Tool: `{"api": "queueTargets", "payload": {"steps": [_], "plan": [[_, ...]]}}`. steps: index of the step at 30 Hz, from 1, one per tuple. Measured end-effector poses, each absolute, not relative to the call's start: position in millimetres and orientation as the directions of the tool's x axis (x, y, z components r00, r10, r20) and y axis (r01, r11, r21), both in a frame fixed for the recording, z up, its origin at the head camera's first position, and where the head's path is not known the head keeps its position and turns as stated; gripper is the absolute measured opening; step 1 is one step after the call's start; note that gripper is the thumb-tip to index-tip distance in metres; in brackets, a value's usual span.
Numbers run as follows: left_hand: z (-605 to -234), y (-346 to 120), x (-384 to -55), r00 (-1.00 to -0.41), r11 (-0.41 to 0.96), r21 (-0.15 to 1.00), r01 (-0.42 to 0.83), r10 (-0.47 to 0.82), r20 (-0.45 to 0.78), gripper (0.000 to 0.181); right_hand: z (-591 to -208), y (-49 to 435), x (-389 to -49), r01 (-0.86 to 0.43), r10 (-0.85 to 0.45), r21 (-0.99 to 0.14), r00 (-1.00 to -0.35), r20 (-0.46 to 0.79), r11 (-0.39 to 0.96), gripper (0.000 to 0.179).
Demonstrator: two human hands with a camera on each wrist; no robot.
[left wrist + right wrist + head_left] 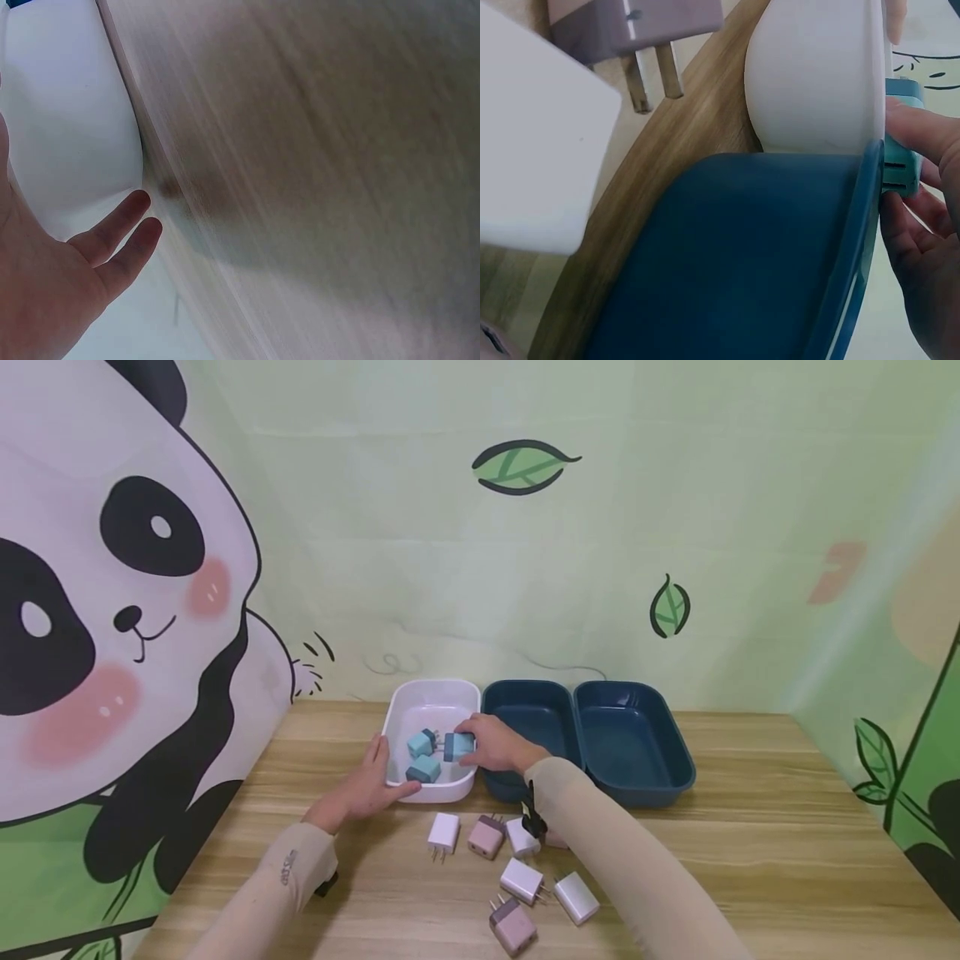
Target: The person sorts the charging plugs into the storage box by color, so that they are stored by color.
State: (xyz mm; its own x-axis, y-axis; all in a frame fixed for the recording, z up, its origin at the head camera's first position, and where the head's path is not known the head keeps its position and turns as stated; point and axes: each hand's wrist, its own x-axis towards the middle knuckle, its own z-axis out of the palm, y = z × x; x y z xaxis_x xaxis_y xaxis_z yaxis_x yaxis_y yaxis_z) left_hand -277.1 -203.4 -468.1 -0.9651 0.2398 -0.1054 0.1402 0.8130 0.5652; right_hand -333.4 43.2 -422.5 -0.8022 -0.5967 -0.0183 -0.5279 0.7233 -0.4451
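My right hand (pixel 498 743) pinches a teal plug-in charger (pixel 459 747) over the right side of a white bin (pixel 442 792). In the right wrist view, thumb and fingers grip the charger's (pixel 904 169) sides, its port end facing the camera. Two more teal chargers lie in the bin, one charger (pixel 422 742) behind the other charger (pixel 424 768). At the bin's front left corner is my left hand (pixel 363 787), its thumb along the front and its fingers up the left side. The left wrist view shows this hand's (pixel 56 289) fingers extended beside the white wall.
Two dark blue bins stand right of the white one, a middle bin (pixel 528 695) and a right bin (pixel 637 752). In front lie several loose chargers, among them a white charger (pixel 444 832) and a pink charger (pixel 513 928). A panda-print cloth (pixel 420 527) hangs behind.
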Motion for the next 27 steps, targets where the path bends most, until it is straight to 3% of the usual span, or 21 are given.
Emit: {"api": "queueTargets", "payload": {"steps": [7, 27], "plan": [[-469, -200, -278, -0.963, 0.806, 0.572, 0.151, 0.250, -0.098, 0.115, -422, 50, -332, -0.530, -0.604, -0.473, -0.797, -0.004, 0.703, 0.049], [-469, -201, -277, -0.964, 0.798, 0.578, 0.168, 0.257, -0.074, 0.114, -402, 100, -300, -0.611, -0.637, -0.401, -0.766, 0.083, 0.683, 0.041]]}}
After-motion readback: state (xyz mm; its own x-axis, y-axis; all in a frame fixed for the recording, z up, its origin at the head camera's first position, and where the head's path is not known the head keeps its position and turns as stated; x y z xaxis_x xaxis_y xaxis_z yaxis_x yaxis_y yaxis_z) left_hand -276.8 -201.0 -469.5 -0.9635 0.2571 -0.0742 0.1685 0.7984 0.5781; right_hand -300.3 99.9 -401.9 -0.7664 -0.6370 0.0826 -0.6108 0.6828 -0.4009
